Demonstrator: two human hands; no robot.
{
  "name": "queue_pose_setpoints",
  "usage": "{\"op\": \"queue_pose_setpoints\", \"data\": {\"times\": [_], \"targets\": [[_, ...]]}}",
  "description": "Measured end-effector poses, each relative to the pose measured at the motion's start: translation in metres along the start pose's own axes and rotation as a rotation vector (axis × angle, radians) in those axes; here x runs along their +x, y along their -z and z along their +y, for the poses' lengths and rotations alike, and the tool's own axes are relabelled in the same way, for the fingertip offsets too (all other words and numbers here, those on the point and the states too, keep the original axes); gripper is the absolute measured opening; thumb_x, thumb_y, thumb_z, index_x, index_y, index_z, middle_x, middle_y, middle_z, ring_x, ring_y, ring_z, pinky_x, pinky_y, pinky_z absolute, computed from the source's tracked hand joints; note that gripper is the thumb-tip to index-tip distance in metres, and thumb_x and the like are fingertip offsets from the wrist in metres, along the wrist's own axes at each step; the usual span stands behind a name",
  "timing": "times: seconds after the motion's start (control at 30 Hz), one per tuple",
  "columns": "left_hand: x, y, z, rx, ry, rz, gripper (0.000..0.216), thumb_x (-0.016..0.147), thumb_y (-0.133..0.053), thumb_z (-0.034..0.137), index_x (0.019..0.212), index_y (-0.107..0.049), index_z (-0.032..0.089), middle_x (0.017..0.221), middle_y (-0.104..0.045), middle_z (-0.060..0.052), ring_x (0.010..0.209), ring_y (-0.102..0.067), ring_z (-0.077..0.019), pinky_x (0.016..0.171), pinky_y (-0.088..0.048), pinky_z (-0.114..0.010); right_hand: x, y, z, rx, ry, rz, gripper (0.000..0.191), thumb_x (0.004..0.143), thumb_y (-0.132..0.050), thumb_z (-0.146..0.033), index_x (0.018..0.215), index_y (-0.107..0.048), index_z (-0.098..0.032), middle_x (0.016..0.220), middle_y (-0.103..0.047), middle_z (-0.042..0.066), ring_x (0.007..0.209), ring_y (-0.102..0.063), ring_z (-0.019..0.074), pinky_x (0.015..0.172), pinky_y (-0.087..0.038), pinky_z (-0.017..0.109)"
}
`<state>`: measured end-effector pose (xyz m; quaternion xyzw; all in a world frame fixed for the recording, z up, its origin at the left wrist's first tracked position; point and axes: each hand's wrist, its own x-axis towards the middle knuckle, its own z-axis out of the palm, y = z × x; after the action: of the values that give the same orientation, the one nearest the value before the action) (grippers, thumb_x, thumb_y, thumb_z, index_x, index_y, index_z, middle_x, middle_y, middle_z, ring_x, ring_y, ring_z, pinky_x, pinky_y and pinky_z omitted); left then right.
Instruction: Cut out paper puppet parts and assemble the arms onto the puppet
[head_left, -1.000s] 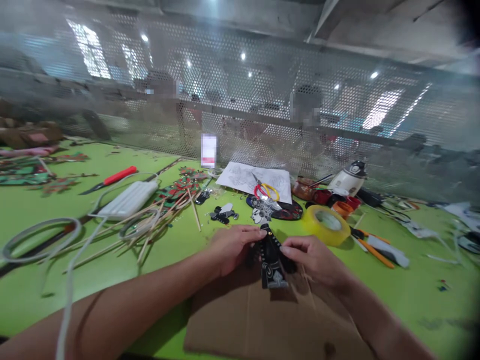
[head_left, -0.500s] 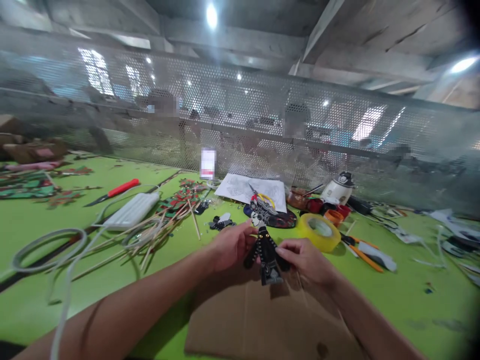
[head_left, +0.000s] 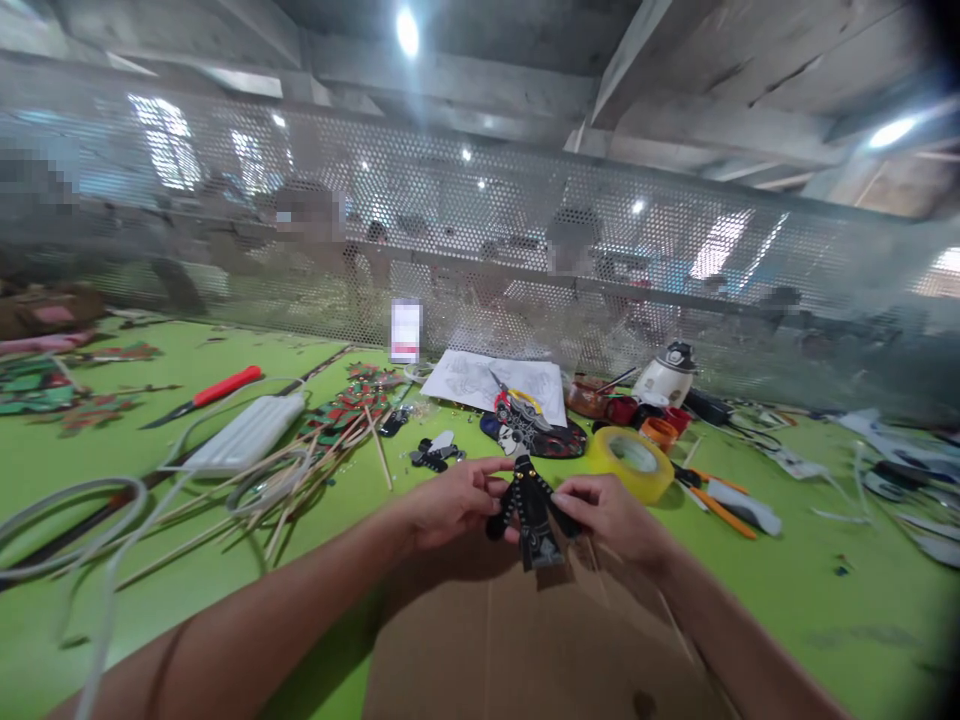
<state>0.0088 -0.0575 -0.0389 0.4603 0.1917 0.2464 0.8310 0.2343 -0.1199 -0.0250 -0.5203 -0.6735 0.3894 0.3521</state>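
A flat black-and-white jointed puppet figure (head_left: 534,520) is held up above a piece of brown cardboard (head_left: 450,640). It has a white face in profile, a patterned headdress and small gold fasteners at the shoulders. My left hand (head_left: 457,503) is closed on the figure's left side, its fingers partly behind it. With thumb and fingers, my right hand (head_left: 606,512) pinches the black arm piece on the right side. Thin sticks show below my right hand. Behind the figure lie yellow-handled scissors (head_left: 517,395) and a dark palette-like piece (head_left: 559,440).
Right of my hands are a roll of yellow tape (head_left: 634,465) and orange-handled pliers (head_left: 724,505). On the left lie a red-handled knife (head_left: 206,393), a white power strip (head_left: 247,435) and several wooden sticks (head_left: 300,480). A perforated metal screen (head_left: 465,250) stands behind the table.
The view has swung slightly to the right, so the table things sit further left. Both hands keep their hold on the puppet figure, with little movement.
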Motion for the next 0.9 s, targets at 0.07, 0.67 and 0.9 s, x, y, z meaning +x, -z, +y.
{"op": "queue_pose_setpoints", "data": {"times": [0.07, 0.67, 0.9], "targets": [[0.0004, -0.0014, 0.0004, -0.002, -0.001, 0.008, 0.052, 0.062, -0.066, 0.001, 0.110, -0.062, 0.022, 0.104, -0.072, -0.007, 0.086, -0.069, -0.0216, 0.070, -0.059, -0.033, -0.0004, 0.0016, -0.0017, 0.002, -0.005, -0.013, 0.036, 0.083, -0.062, -0.049, 0.068, -0.068, -0.016, 0.058, -0.055, -0.002, 0.054, -0.043, 0.0118, 0.055, -0.035, 0.024], [0.0012, -0.0085, -0.0008, 0.042, 0.006, 0.113, 0.029, 0.075, -0.073, 0.021, 0.101, -0.062, 0.021, 0.081, -0.071, -0.002, 0.060, -0.063, -0.0142, 0.059, -0.054, -0.028, -0.0028, -0.0012, -0.0037, 0.171, -0.091, -0.094, 0.048, 0.084, -0.059, -0.060, 0.065, -0.064, -0.016, 0.059, -0.057, -0.001, 0.054, -0.044, 0.0117, 0.055, -0.033, 0.025], [0.0024, -0.0056, -0.0007, 0.057, -0.013, 0.107, 0.027, 0.077, -0.071, 0.020, 0.102, -0.060, 0.017, 0.085, -0.072, -0.008, 0.058, -0.064, -0.0138, 0.060, -0.052, -0.026, -0.0046, -0.0051, -0.0070, 0.267, -0.233, -0.125, 0.064, 0.087, -0.043, -0.069, 0.076, -0.070, -0.012, 0.063, -0.067, 0.006, 0.048, -0.054, 0.0115, 0.050, -0.041, 0.024]]}}
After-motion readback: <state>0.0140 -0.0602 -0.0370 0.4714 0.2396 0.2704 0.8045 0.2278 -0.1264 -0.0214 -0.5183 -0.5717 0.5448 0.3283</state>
